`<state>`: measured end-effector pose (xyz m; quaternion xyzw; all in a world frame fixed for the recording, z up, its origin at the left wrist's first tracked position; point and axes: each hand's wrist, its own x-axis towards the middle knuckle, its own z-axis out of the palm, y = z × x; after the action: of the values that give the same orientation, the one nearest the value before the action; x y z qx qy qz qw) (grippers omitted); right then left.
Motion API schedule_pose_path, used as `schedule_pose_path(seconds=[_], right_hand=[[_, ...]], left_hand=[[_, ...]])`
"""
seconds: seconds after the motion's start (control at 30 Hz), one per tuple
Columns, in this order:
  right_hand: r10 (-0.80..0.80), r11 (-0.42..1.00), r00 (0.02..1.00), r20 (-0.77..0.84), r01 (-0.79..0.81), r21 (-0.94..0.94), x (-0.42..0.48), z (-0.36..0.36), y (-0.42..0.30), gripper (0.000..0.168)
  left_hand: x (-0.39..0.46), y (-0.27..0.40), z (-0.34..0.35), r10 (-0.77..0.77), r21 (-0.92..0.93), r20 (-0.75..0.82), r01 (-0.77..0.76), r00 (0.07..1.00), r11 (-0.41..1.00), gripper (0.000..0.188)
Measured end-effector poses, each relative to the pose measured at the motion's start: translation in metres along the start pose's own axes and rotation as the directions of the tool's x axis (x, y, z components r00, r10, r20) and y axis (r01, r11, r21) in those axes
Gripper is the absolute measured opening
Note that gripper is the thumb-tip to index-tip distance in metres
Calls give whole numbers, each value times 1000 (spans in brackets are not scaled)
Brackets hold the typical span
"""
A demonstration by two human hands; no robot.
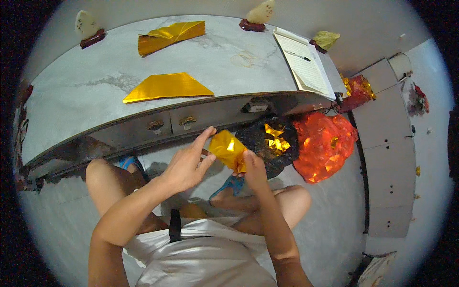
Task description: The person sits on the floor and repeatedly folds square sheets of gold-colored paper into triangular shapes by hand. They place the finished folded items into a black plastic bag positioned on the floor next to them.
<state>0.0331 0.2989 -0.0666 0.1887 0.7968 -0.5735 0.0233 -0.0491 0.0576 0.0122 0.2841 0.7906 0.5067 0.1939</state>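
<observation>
A folded piece of shiny gold foil paper (226,147) is in my right hand (256,168), gripped at its lower right end between thumb and fingers. My left hand (186,165) is at the paper's left edge, thumb and forefinger spread apart. Whether its fingertips touch the foil cannot be told. Just beyond my right hand, a black plastic bag (267,165) stands on the floor with folded gold pieces (278,141) in its mouth. Beside it sits a red plastic bag (312,143), with gold pieces showing through.
The marble-patterned tabletop (89,68) carries a flat gold paper stack (168,86), a fanned gold stack (172,36), thin rubber bands (245,59), a writing pad (304,70) with a pen (297,56), and stones on stands (252,25). Drawers (200,118) lie below; grey cabinets (383,125) line the right.
</observation>
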Motion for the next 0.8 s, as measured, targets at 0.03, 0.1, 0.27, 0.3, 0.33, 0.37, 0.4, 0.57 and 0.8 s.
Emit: schedule_pose_path(seconds=[0.03, 0.1, 0.27, 0.3, 0.33, 0.37, 0.4, 0.57, 0.8], right_hand=[[126, 982, 992, 16, -127, 138, 5, -8, 18, 41], [299, 893, 954, -5, -278, 354, 11, -20, 40, 41], [452, 711, 879, -153, -252, 656, 30, -73, 88, 44], [504, 657, 847, -166, -252, 710, 37, -88, 90, 45], [513, 666, 830, -217, -225, 711, 43, -102, 91, 46], [520, 676, 811, -268, -199, 709, 50, -114, 91, 48], [474, 716, 817, -328, -141, 683, 57, -124, 90, 50], [571, 662, 749, -336, -178, 728, 62, -141, 95, 37], [232, 952, 958, -169, -188, 243, 63, -67, 33, 36]], left_hand=[[1, 0, 2, 16, 22, 2, -16, 1000, 1000, 61], [4, -9, 6, 39, 64, 0, -38, 999, 997, 66], [8, -14, 7, 77, 121, 40, -81, 996, 989, 58], [9, -16, 8, 83, 158, 55, -91, 995, 983, 57], [9, -16, 9, 81, 160, 57, -89, 995, 983, 55], [8, -17, 9, 79, 163, 57, -87, 995, 983, 53], [8, -17, 9, 75, 166, 57, -84, 996, 983, 52], [12, -18, 6, 87, 161, 53, -94, 995, 982, 49], [12, -27, 8, 122, 213, 23, -124, 992, 969, 47]])
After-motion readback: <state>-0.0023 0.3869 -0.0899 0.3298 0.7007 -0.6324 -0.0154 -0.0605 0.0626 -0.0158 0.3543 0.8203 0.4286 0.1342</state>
